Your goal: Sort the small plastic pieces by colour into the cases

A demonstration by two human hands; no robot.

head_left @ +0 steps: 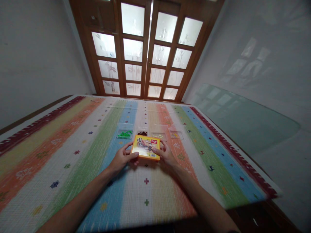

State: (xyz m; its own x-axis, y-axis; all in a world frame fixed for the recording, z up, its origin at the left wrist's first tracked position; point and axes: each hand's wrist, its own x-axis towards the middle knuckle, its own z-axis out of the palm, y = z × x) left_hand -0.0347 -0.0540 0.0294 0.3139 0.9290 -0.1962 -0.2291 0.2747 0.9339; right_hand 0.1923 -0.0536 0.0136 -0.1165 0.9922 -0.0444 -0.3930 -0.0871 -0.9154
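A flat yellow box [145, 148] with a printed lid, large dark characters and a red label is held above the middle of the table. My left hand [123, 158] grips its left edge, thumb on top and fingers beneath. On the opposite edge, my right hand [165, 154] is closed the same way, its thumb resting on the lid. The box tilts slightly toward me, and its contents are hidden. Just beyond it stand a clear case of green pieces [125, 134] and some dark brown pieces [142, 133], partly covered by the box.
Right of the brown pieces are a clear case with pale pieces [159, 136] and another with yellow-orange pieces [175, 135]. A striped cloth [92, 161] covers the table. Glazed wooden doors [145, 64] stand behind it, and a glass panel [245, 116] leans along the right wall.
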